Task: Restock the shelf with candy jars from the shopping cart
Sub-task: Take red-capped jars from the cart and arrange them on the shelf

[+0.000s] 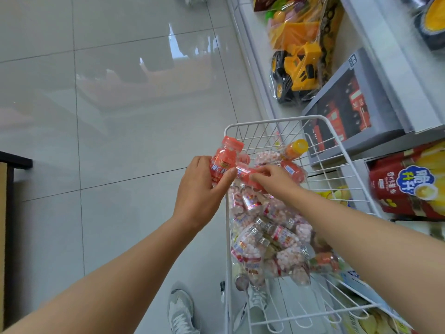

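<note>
Grey sneakers (pixel 181 310) on pale tiled floor (pixel 120 116). White wire shopping cart (pixel 265 121) heaped with clear silver-capped jars of pink candy (pixel 252 239). Left hand (pixel 201 189) grips red plastic candy jar with pink cap (pixel 222 162), cap up, at cart's left rim. Right hand (pixel 274 178) pinches second red jar (pixel 244 172) above heap. Beyond, white shelf (pixel 258 44) carries bagged yellow toy truck (pixel 298 68).

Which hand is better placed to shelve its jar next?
Probably the right hand: it pinches a pink jar over the cart, on the shelf side. The left hand holds the other jar farther away.
</note>
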Motion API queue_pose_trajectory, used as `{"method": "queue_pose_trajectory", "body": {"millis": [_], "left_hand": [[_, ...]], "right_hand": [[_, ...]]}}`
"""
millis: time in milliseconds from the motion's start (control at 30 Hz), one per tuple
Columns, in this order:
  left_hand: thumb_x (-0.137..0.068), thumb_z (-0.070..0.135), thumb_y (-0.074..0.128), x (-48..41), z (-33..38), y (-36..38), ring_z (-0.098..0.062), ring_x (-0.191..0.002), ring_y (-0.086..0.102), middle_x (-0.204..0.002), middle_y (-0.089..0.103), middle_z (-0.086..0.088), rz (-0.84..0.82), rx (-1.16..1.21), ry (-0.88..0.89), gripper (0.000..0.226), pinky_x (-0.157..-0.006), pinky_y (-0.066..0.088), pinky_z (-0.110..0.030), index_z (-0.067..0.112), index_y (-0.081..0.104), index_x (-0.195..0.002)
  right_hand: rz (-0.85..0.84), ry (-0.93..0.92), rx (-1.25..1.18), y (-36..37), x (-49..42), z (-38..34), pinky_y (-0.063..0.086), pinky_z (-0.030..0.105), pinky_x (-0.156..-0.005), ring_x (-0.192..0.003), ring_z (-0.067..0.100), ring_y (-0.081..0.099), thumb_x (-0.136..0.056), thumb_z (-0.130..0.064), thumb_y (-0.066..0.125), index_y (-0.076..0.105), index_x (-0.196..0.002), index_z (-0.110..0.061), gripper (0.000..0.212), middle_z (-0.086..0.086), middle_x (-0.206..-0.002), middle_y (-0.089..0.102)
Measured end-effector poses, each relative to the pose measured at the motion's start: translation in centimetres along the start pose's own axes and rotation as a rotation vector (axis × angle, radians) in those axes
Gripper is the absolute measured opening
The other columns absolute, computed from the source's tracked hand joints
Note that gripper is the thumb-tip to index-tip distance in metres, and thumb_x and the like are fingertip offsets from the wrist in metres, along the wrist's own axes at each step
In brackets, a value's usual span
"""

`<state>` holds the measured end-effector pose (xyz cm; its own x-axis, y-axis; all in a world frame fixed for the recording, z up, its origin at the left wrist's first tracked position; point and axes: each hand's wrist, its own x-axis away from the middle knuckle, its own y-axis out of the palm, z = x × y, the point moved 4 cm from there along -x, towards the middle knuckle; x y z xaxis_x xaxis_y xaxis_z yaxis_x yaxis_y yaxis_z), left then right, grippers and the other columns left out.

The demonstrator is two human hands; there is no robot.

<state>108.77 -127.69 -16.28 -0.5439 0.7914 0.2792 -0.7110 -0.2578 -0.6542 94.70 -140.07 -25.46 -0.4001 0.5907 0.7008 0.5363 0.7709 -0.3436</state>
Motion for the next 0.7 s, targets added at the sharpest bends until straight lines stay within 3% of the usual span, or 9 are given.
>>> {"method": "queue_pose_trajectory", "body": {"millis": [100,233,367,500,567,633,700], "left_hand": [[-0.090,0.052,0.050,0.0,0.7,-0.3,-0.010,-0.082,0.047,-0.094,0.048,0.006,0.006,0.002,0.003,0.033,-0.063,0.036,-0.020,0.021,0.052,-0.100],[-0.090,0.050,0.052,0.6,2.0,-0.7,-0.008,-0.078,0.046,-0.093,0.049,0.005,0.014,0.014,0.033,0.032,-0.061,0.035,-0.021,0.020,0.052,-0.100],[-0.088,0.049,0.056,1.9,4.1,-1.1,-0.013,-0.076,0.054,-0.090,0.060,0.000,-0.037,0.129,0.054,0.032,-0.062,0.041,-0.027,0.020,0.054,-0.099],[-0.090,0.037,0.060,3.9,7.5,-1.3,-0.024,-0.084,0.064,-0.097,0.067,-0.011,-0.262,0.367,0.023,0.027,-0.071,0.052,-0.033,0.015,0.053,-0.105],[-0.084,0.038,0.065,5.2,9.9,-1.4,-0.031,-0.088,0.068,-0.103,0.068,-0.017,-0.437,0.556,-0.019,0.043,-0.075,0.058,-0.039,0.007,0.052,-0.110],[-0.076,0.042,0.062,6.5,12.8,-1.4,-0.030,-0.084,0.071,-0.097,0.071,-0.015,-0.601,0.692,-0.031,0.051,-0.070,0.059,-0.035,0.002,0.055,-0.107],[-0.088,0.035,0.055,8.3,15.8,-1.2,-0.030,-0.084,0.071,-0.093,0.071,-0.016,-0.725,0.707,-0.019,0.038,-0.065,0.058,-0.033,0.001,0.057,-0.105]], "right_hand": [[0.055,-0.052,-0.154,-2.3,1.6,-0.8,0.055,0.032,-0.073,-0.075,0.017,0.067,-0.089,-0.024,0.066,0.054,-0.113,-0.012,0.030,0.007,-0.102,0.064],[0.182,-0.134,-0.225,-5.2,4.7,-1.8,0.044,0.027,-0.062,-0.067,0.015,0.056,-0.089,-0.023,0.064,0.065,-0.089,-0.015,0.008,0.007,-0.087,0.066],[0.252,-0.189,-0.406,-7.4,9.2,-2.3,0.040,0.021,-0.055,-0.059,0.009,0.052,-0.088,-0.021,0.065,0.065,-0.085,-0.015,0.007,0.006,-0.079,0.063],[0.377,-0.240,-0.562,-9.6,14.9,-2.6,0.034,0.020,-0.050,-0.049,0.004,0.044,-0.091,-0.029,0.064,0.061,-0.081,-0.015,0.017,-0.005,-0.063,0.056],[0.436,-0.278,-0.579,-10.5,18.4,-3.1,0.029,0.026,-0.052,-0.051,0.009,0.038,-0.088,-0.046,0.064,0.063,-0.080,-0.016,0.031,0.000,-0.063,0.049],[0.496,-0.303,-0.576,-11.4,22.0,-3.4,0.026,0.029,-0.053,-0.053,0.012,0.034,-0.084,-0.057,0.060,0.061,-0.078,-0.019,0.039,0.003,-0.064,0.043],[0.583,-0.327,-0.581,-12.4,25.6,-3.4,0.030,0.023,-0.054,-0.052,0.007,0.040,-0.089,-0.050,0.056,0.059,-0.081,-0.018,0.034,-0.005,-0.061,0.048]]}}
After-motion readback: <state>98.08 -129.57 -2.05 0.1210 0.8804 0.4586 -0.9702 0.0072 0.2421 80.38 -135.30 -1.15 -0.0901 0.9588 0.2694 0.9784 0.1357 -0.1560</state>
